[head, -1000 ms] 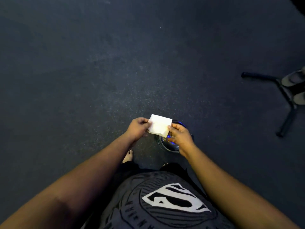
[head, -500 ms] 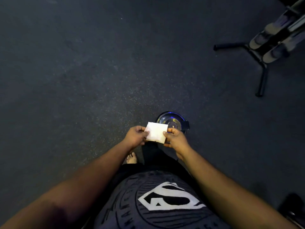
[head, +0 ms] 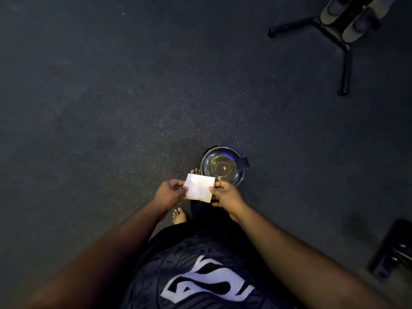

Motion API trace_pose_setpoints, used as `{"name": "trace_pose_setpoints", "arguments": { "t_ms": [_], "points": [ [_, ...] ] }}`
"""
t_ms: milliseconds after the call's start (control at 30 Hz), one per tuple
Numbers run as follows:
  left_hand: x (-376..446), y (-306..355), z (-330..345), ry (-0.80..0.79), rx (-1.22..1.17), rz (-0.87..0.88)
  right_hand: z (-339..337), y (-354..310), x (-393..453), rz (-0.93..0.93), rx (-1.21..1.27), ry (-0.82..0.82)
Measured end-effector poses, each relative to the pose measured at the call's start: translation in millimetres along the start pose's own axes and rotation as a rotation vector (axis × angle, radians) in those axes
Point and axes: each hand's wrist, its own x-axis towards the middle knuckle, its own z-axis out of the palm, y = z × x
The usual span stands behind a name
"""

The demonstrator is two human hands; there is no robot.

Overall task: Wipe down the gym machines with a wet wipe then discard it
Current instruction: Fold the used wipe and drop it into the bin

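A white folded wet wipe is stretched flat between both hands at waist height. My left hand pinches its left edge and my right hand pinches its right edge. Just beyond the wipe, a round steel pedal bin stands on the floor with its shiny lid closed. A gym machine's black floor legs and grey padded rollers show at the top right.
Dark speckled rubber floor fills the view. A black machine base with bolts sits at the lower right. My bare feet stand right behind the bin.
The view has moved forward and right: the bin now shows fully beyond the wipe and the machine legs have slid toward the top right. Both hands keep pinching the wipe.
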Motion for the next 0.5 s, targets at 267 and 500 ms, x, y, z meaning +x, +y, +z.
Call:
{"name": "trace_pose_setpoints", "arguments": {
  "t_ms": [267,500],
  "points": [
    [43.3,-9.6,17.0,-0.052,0.119,-0.077,-6.3,30.0,30.8,0.129,0.06,0.032],
    [65.6,-4.6,28.7,-0.091,0.21,-0.059,-7.1,46.7,46.4,0.181,0.114,0.053]
  ]
}}
